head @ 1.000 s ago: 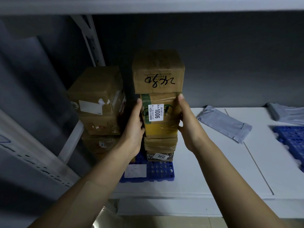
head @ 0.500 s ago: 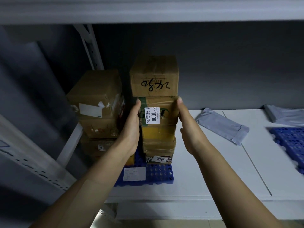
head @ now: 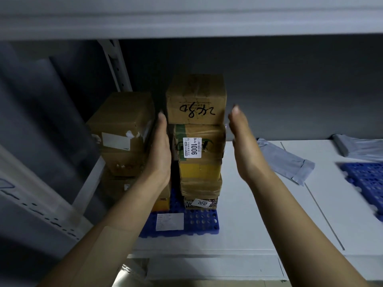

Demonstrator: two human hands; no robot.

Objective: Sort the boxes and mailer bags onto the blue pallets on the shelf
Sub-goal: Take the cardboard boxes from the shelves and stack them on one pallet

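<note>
A stack of cardboard boxes stands on a blue pallet (head: 199,223) on the white shelf. The top box (head: 195,100) bears handwritten black marks. Under it sits a box with a white "1006" label (head: 199,141), then a yellow-fronted box (head: 200,169) and lower ones. A second stack of boxes (head: 122,129) stands to the left. My left hand (head: 160,150) is flat beside the stack's left side, fingers straight. My right hand (head: 243,146) is held a little off the stack's right side, open and holding nothing. A grey mailer bag (head: 286,160) lies on the shelf to the right.
Another blue pallet (head: 364,179) sits at the right edge, with a second grey mailer bag (head: 360,148) behind it. The upper shelf's underside (head: 186,17) hangs low overhead. A white upright post (head: 114,65) stands at the back left.
Both hands have let go of the "1006" box and drawn apart from the stack's sides, the right hand more so. The view has tilted down slightly.
</note>
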